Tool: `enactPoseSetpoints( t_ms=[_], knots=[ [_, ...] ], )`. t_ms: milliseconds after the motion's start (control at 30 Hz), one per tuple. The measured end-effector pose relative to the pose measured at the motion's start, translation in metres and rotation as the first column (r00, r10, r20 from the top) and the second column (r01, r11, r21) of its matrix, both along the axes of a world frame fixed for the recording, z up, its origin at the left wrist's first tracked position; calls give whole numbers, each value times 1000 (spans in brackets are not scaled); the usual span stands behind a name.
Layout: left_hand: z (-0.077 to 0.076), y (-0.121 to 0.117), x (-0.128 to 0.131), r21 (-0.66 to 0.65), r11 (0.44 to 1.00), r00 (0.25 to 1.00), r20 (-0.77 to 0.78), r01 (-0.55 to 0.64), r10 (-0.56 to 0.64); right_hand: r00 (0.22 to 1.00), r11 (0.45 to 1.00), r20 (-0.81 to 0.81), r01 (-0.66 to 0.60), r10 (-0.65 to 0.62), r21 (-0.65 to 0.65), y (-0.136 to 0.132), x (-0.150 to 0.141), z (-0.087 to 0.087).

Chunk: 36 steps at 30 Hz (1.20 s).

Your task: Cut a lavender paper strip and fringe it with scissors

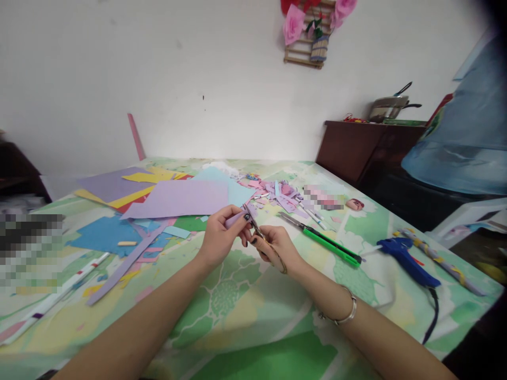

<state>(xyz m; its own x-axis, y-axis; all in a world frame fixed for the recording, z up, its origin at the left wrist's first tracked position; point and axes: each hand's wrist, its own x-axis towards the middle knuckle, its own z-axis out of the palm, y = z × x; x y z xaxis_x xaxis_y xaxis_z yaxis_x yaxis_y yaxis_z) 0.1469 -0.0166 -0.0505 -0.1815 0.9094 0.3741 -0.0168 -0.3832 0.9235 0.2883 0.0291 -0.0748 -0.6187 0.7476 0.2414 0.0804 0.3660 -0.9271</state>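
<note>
On the table, paper sheets lie left of the scissors, the cutter and glue gun right.

The paper is lilac, the cutter green, the tablecloth green-flowered.

The left forearm and right forearm slant inward and forward. The left hand pinches, its fingers bent; the right hand, just beside it, is curled in a grip.

Head-worn view, facing forward and down: hands close, table below, wall beyond.
</note>
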Motion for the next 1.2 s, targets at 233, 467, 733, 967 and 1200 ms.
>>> enactPoseSetpoints(
  t_ms=[233,467,733,967,1200],
  knots=[
    [-1,1,-1,8,999,999,38,38,-38,999,1000,-23,-28,28,7,2,-1,-4],
    [1,1,-2,7,1000,999,34,0,-1,979,983,-135,-162,150,-83,2,-1,-5],
    [-1,4,-2,15,999,999,14,-33,33,989,990,-95,-123,117,-62,3,0,-6],
    [-2,3,-2,11,999,999,0,-34,34,994,994,-68,-85,80,-66,4,1,-5],
    [-2,4,-1,6,1000,1000,-3,-27,27,998,999,-28,-48,47,-17,4,1,-6]
  ],
)
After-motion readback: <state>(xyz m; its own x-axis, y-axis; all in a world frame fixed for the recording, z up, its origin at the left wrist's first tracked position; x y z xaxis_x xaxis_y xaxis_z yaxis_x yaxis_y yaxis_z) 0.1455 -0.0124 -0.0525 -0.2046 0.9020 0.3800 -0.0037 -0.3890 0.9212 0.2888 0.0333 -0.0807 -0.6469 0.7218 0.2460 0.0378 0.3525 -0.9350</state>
